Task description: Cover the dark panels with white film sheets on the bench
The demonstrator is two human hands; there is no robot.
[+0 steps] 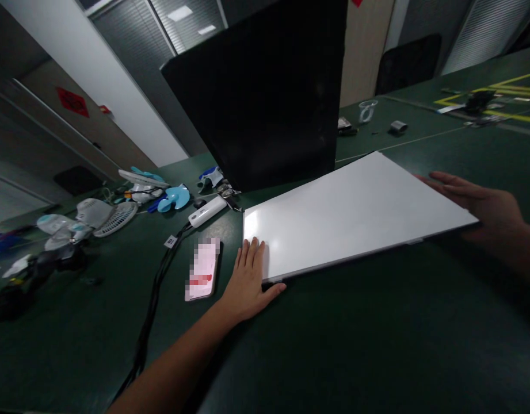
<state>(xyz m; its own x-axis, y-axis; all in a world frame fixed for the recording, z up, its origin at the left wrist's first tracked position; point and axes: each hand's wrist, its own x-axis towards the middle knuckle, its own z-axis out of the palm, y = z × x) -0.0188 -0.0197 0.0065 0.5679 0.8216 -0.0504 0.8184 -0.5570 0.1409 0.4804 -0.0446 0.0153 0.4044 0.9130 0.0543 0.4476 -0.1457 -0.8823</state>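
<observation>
A thin, rectangular white panel [355, 213] lies before me, its surface glossy and its front edge grey. At its near left corner rests my left hand [247, 279], fingers stretched over the left edge and thumb spread along the front edge. On the opposite side, my right hand [491, 210] holds the right edge. Its fingers extend behind that edge, partly hidden and a little blurred. A large black panel [273, 98] stands upright and tilted just behind the white one. Left of my left hand is a phone [203, 270] with a lit, pixelated screen.
A white power strip [208, 211] with black cables [155, 293] lies on the green table [334, 345]. Farther left are white fan parts [118, 218] and light-blue fan blades [175, 198]. A clear cup [367, 111] and a grey roll [397, 127] sit at the back right.
</observation>
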